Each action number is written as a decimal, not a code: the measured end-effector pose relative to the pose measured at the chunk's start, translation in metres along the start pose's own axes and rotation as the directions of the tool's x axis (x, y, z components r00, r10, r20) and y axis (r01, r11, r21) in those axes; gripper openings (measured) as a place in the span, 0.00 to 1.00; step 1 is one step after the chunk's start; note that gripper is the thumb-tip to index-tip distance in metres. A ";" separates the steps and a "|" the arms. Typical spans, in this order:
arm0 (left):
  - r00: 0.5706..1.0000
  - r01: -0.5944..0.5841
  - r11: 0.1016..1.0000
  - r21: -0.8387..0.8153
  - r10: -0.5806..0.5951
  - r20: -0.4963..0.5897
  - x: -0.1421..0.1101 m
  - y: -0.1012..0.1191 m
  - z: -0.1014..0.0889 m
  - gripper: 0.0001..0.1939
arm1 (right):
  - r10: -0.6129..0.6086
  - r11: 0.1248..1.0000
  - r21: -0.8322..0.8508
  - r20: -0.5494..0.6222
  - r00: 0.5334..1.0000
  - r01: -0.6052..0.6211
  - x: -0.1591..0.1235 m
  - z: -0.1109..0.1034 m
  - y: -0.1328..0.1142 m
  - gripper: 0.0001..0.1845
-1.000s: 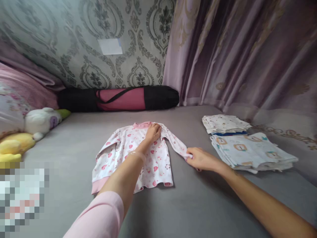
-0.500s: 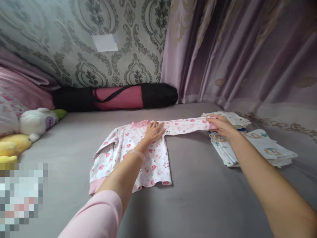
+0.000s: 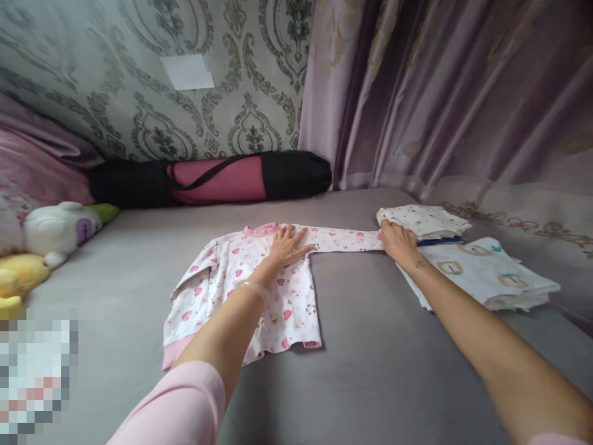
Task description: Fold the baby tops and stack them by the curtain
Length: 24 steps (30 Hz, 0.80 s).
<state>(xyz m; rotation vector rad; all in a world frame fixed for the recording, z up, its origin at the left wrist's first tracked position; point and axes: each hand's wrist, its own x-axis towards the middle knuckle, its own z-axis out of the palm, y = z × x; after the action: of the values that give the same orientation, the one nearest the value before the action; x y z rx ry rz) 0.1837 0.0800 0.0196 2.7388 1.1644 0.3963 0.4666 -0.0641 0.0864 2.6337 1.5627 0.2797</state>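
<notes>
A small white long-sleeved shirt with pink hearts lies flat on the grey bed. My left hand rests flat and open on its right shoulder, just below the pink collar. My right hand pinches the cuff of the right sleeve, which is stretched straight out to the right along the bed. The left sleeve lies folded down along the shirt's left side.
Two stacks of folded white printed clothes sit right of my right hand, under the mauve curtain. A black and pink roll bag lies against the patterned wall. Plush toys lie at the left edge.
My right hand carried the sleeve cuff from beside the shirt's hem up and out to the right, pulling the sleeve straight. My left hand stayed on the shoulder and spread flatter.
</notes>
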 end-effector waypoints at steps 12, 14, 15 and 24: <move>1.000 -0.008 1.000 -0.024 0.009 0.013 -0.003 0.002 -0.004 0.35 | -0.305 0.948 0.114 0.056 0.951 0.298 0.034 -0.013 -0.068 0.15; 1.000 -0.004 1.000 -0.018 0.004 0.024 -0.003 0.002 -0.004 0.35 | -0.324 0.930 0.221 0.113 0.939 0.294 0.045 -0.014 -0.087 0.17; 1.000 -0.002 1.000 -0.015 0.003 0.026 -0.002 0.002 -0.004 0.35 | -0.335 0.919 0.259 0.123 0.934 0.295 0.049 -0.014 -0.094 0.17; 1.000 -0.003 1.000 -0.004 0.003 0.010 -0.003 0.005 -0.006 0.35 | -0.317 0.895 0.383 0.190 0.929 0.227 0.066 -0.004 -0.106 0.11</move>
<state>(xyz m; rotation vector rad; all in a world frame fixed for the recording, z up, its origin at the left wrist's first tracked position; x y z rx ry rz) 0.1830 0.0746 0.0257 2.7365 1.1557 0.3839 0.4048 0.0446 0.0828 2.5003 2.0169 -0.3735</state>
